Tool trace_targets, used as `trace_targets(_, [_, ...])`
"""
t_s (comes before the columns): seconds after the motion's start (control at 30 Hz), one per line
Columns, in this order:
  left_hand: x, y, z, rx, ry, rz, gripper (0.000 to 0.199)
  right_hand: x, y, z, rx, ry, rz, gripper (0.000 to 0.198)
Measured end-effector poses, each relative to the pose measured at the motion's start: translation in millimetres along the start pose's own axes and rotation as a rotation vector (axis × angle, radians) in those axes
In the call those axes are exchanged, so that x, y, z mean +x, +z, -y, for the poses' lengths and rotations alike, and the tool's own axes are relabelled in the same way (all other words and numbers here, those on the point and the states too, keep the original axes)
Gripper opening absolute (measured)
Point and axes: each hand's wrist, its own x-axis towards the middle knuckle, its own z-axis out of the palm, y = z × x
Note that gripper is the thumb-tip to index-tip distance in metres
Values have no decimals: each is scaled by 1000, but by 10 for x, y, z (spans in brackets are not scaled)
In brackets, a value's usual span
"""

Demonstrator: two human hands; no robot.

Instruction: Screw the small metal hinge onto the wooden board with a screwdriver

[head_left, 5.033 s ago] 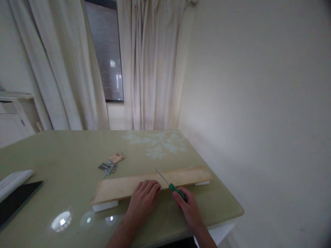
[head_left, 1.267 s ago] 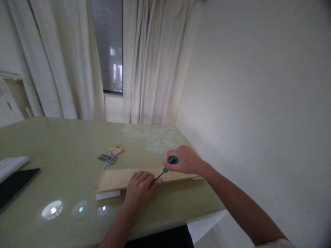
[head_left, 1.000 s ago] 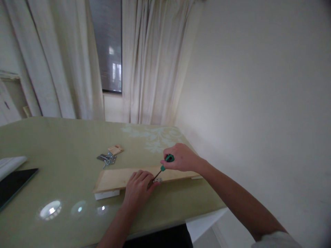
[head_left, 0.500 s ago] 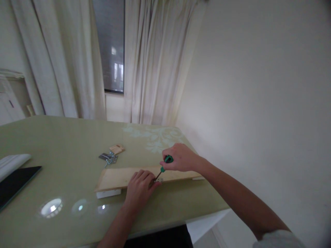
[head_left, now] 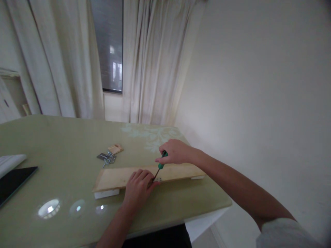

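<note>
On the board (head_left: pixel 116 177), right hand (head_left: pixel 176 155) grips screwdriver (head_left: pixel 160 164).

A glossy green desk (head_left: pixel 51 144) is reflecting lamps at seven o'clock. Metal brackets (head_left: pixel 106 158) and a small wood piece (head_left: pixel 115 148) are lying together near its middle. A dark tablet (head_left: pixel 14 181) is sitting at nine o'clock. Pale curtains (head_left: pixel 152 62) are hanging beside a window (head_left: pixel 110 44) at twelve.

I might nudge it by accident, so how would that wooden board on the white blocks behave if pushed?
The wooden board looks stiff and light. Raised on small white blocks over a glossy table, it could probably slide or tip off them unless the left hand presses it.
</note>
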Motion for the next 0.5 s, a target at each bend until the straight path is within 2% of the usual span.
trace_targets(0.3, [3,9,19,0,14,25,30,70,-16,-20,55,-113,18,36])
trace_targets(0.5, [16,-10,15,-10,4,31,28,92,-24,-66,115,-298,45,27])
